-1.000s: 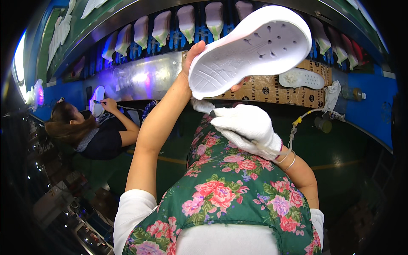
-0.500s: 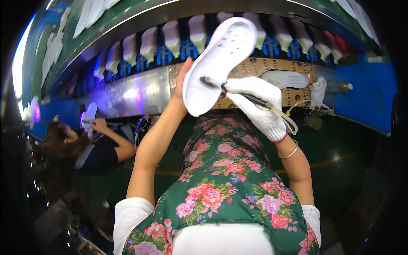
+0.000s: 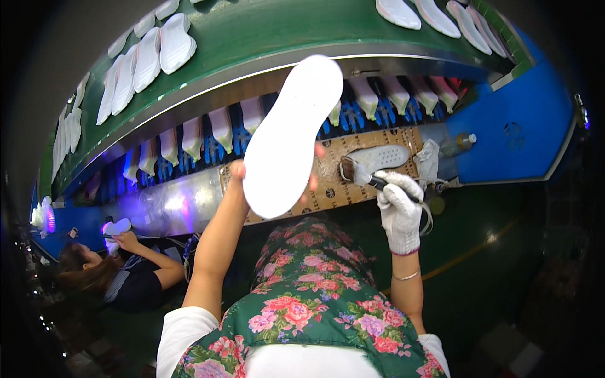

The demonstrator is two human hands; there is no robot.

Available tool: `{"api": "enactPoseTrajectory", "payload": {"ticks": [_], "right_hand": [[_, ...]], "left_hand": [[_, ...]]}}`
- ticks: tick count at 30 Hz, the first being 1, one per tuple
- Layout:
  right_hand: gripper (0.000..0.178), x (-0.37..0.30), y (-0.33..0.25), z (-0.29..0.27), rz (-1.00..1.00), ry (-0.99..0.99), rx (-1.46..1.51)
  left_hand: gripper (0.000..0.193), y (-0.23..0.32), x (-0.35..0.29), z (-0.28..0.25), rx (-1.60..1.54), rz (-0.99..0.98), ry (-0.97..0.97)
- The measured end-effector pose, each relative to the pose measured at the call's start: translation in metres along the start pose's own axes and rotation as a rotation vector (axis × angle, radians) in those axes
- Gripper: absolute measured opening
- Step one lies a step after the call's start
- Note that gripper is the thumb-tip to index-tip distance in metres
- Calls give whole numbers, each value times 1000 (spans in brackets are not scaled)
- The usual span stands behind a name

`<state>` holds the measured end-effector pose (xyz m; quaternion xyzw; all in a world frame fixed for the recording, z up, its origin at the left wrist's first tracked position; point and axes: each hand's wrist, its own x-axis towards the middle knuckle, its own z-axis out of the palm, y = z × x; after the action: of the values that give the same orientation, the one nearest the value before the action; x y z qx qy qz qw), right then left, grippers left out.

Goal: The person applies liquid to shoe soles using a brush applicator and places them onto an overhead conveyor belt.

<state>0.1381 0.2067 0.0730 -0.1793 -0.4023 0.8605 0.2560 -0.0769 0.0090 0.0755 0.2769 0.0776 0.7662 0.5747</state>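
Head view. Left hand [image 3: 237,176], bare, grasps a white sole [image 3: 293,135] at centre frame, upper end tilted right; thumb at its left edge, fingertips blurred past its right. Right hand [image 3: 401,217], gloved, right of centre, fingers closed round the handle of a brush [image 3: 377,182]. Bristles point left, near a second sole [image 3: 387,155] lying on cardboard [image 3: 324,200]; contact cannot be told. Cloth [image 3: 426,160] and bottle [image 3: 457,144] farther right. Co-worker [image 3: 135,280] at lower left, holding a pale sole [image 3: 117,227].
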Motion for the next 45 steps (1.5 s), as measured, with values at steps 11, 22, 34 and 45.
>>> {"api": "enactPoseTrajectory", "payload": {"ticks": [11,22,34,45], "right_hand": [[23,-12,83,-32,256,205,-228],[25,2,109,-13,439,133,-159],[26,44,64,35,358,-124,121],[22,-4,55,142,380,-565,-264]], "left_hand": [[66,22,187,-17,-138,153,604],[34,227,-52,-25,2454,264,1316],[31,128,-182,105,1438,1280,1388],[41,-60,-168,-3,277,411,1046]]}}
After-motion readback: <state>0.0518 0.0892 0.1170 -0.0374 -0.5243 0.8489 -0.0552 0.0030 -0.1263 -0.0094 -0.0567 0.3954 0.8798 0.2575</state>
